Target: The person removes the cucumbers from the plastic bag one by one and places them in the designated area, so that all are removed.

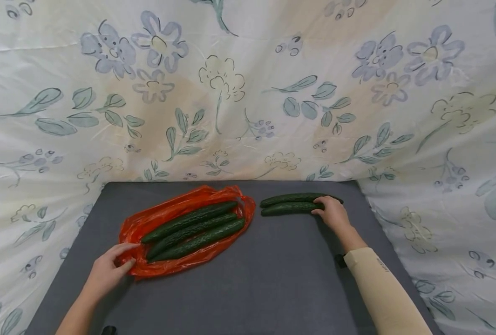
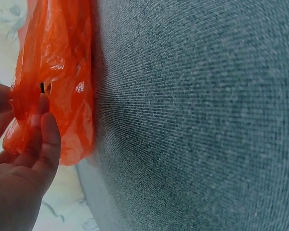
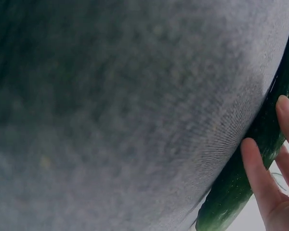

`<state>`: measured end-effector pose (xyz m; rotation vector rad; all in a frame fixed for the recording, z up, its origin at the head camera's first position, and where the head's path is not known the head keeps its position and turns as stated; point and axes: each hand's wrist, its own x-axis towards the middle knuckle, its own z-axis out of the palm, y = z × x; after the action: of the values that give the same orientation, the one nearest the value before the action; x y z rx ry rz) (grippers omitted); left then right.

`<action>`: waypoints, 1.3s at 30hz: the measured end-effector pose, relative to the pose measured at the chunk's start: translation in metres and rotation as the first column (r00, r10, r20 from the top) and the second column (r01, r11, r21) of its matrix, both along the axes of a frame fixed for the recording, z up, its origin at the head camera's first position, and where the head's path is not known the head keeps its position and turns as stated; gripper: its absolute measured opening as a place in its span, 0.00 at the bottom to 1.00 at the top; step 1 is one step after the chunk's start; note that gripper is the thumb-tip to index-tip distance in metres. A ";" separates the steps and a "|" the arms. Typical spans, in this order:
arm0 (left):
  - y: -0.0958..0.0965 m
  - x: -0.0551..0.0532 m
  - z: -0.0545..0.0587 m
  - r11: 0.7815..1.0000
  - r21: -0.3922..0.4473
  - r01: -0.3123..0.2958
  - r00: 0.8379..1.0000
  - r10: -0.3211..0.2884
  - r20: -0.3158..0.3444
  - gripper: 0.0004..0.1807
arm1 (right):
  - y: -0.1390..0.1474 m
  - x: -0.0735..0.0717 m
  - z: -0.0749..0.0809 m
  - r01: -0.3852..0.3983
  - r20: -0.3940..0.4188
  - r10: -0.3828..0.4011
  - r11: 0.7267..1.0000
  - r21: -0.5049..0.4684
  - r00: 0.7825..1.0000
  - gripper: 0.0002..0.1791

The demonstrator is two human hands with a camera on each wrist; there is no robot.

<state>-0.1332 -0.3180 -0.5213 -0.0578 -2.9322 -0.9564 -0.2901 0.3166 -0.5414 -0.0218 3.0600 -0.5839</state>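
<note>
An orange plastic bag [image 1: 168, 269] lies spread on the dark grey table, with three dark green cucumbers [image 1: 193, 230] side by side on it. My left hand [image 1: 110, 267] pinches the bag's left edge between thumb and fingers. In the left wrist view the thin film [image 2: 62, 72] bunches between those fingers. Right of the bag, two more cucumbers lie parallel, a far one [image 1: 294, 197] and a near one [image 1: 287, 208]. My right hand [image 1: 332, 211] grips the near cucumber around its right end, hiding that end. The right wrist view has its fingertips [image 3: 250, 149] against the green skin.
The grey table [image 1: 248, 288] ends at a floral cloth [image 1: 248, 116] that hangs behind it and along both sides. A small black object [image 1: 109, 330] shows at the bottom edge, near the left forearm.
</note>
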 end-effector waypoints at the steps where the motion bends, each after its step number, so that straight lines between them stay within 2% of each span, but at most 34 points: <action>1: 0.000 0.000 0.000 1.000 -0.001 0.000 1.000 0.000 0.001 0.19 | 0.000 0.000 0.000 0.003 -0.005 -0.003 1.000 -0.004 1.000 0.24; 15: 0.002 -0.002 -0.001 1.000 0.014 0.008 1.000 -0.009 0.028 0.19 | 0.001 0.003 0.002 -0.002 -0.070 -0.003 0.998 -0.070 0.998 0.22; 20: 0.002 -0.002 -0.002 1.000 0.014 0.001 1.000 -0.002 0.028 0.19 | -0.009 0.004 0.016 -0.037 -0.122 0.025 0.995 -0.095 0.992 0.23; 24: 0.002 -0.002 -0.001 1.000 0.021 -0.002 1.000 0.001 0.028 0.19 | -0.019 0.005 0.029 -0.061 -0.128 0.047 0.992 -0.109 0.991 0.25; 29: 0.002 -0.002 0.000 1.000 0.028 0.000 1.000 -0.001 0.025 0.19 | -0.025 0.007 0.037 -0.064 -0.133 0.048 0.991 -0.120 0.990 0.28; 39: -0.001 -0.001 0.000 0.999 0.031 -0.008 1.000 0.008 0.015 0.19 | -0.051 0.008 0.055 -0.127 -0.212 0.087 0.975 -0.185 0.973 0.29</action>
<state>-0.1342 -0.3185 -0.5211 -0.0378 -2.9273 -1.0056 -0.2820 0.2658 -0.4860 -0.2661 3.1523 -0.9296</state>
